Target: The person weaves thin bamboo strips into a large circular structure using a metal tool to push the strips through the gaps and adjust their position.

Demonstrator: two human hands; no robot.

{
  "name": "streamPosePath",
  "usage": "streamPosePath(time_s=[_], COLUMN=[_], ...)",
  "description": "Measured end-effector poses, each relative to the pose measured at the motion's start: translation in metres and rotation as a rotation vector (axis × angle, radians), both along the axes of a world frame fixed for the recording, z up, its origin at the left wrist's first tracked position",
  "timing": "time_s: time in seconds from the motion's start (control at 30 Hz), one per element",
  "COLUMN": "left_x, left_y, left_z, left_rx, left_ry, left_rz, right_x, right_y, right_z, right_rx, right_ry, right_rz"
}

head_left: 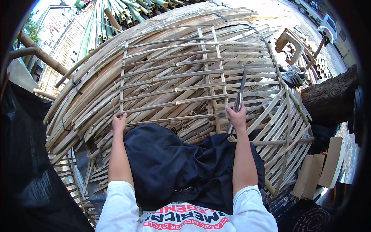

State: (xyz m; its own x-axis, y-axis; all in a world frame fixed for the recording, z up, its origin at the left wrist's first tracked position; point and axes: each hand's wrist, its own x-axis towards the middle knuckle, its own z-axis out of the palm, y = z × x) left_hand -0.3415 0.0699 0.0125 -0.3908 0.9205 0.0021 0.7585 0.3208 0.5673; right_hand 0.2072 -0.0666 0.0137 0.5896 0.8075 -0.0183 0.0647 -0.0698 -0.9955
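A ladder-like bamboo lattice (174,88) of thin slats tied across upright strips lies over my lap and the pile beyond. My left hand (119,123) is closed at its near left corner, fingers pinching the end of the lowest slats. My right hand (237,116) is closed round a long, narrow, grey metal tool (238,101), held almost upright at the lattice's near right corner. The tool's dark thin end points away from me; its exact kind is unclear. The right fingers also lie close against the lattice's edge strip, and whether they grip it is hidden.
A large heap of split bamboo strips (92,91) spreads beneath and behind the lattice. Green bamboo poles (127,13) lie at the back. To the right are a thick log (328,96), a pair of shoes (294,75) and an open cardboard box (320,166). Black sheeting (31,162) hangs at left.
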Motion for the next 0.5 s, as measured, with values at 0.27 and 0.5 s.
streamPosePath(time_s=[0.27, 0.5], left_x=[-0.023, -0.021], left_y=[0.011, 0.020], left_z=[-0.011, 0.053], left_rx=[0.072, 0.197], left_ry=[-0.193, -0.356], left_rz=[-0.041, -0.038], right_x=[-0.006, -0.025], right_y=[-0.013, -0.023], right_z=[0.033, 0.056], right_rx=[0.023, -0.046], right_ry=[0.131, 0.292], right_rz=[0.092, 0.191])
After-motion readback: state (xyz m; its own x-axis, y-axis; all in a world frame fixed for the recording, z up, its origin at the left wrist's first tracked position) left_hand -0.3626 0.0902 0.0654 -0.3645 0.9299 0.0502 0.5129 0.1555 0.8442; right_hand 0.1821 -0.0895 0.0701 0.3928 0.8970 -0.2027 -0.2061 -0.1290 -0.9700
